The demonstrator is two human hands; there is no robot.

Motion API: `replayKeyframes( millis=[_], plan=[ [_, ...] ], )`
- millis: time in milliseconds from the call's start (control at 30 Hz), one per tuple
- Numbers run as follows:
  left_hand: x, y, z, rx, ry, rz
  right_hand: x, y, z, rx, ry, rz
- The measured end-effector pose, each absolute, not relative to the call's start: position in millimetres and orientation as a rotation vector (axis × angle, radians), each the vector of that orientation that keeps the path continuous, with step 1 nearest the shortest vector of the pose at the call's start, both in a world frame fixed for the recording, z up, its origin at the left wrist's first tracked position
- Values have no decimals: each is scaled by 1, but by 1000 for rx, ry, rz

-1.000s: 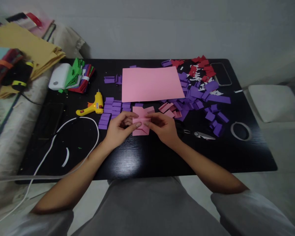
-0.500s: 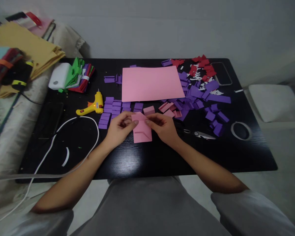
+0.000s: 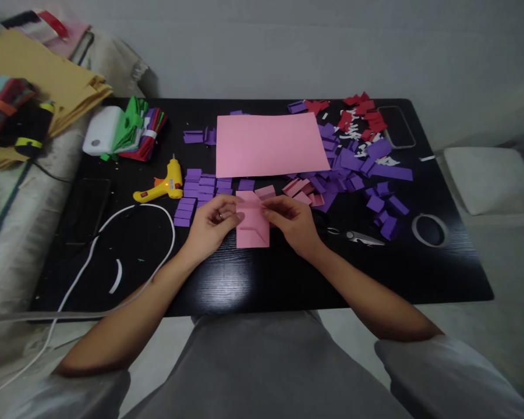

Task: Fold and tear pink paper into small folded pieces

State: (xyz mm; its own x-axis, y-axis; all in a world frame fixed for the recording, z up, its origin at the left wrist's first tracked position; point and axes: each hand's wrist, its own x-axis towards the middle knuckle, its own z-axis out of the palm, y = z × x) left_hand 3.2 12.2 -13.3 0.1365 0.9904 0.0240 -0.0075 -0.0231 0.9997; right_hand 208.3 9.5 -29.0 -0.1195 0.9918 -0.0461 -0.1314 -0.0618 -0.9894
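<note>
A small folded pink paper piece (image 3: 252,226) sits on the black table (image 3: 253,279) near its front middle. My left hand (image 3: 212,224) pinches its left edge with thumb and fingers closed. My right hand (image 3: 290,221) pinches its right edge the same way. A large pink sheet (image 3: 268,145) lies flat just beyond them. Small folded pink pieces (image 3: 299,192) lie to the right of my hands, and rows of purple folded pieces (image 3: 201,189) lie to the left.
A yellow glue gun (image 3: 161,186) with a white cable (image 3: 126,256) lies left. Scissors (image 3: 358,235) and a tape ring (image 3: 428,228) lie right. Purple scraps (image 3: 358,169) and red scraps (image 3: 362,113) cover the far right. A white device (image 3: 98,131) and coloured paper stack (image 3: 142,128) sit far left.
The pink piece has been unfolded longer toward me and now stands taller between my hands. Both hands stayed in nearly the same place, pinching its sides.
</note>
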Motion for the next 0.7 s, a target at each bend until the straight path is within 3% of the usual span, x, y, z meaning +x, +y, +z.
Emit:
replayKeyframes(
  millis=[400, 700],
  plan=[
    [-1, 13, -15, 1349, 1098, 1148, 209, 6, -22, -1086, -1120, 1451],
    [3, 7, -14, 1512, 1085, 1208, 203, 4, -24, -1066, -1247, 1234]
  ],
)
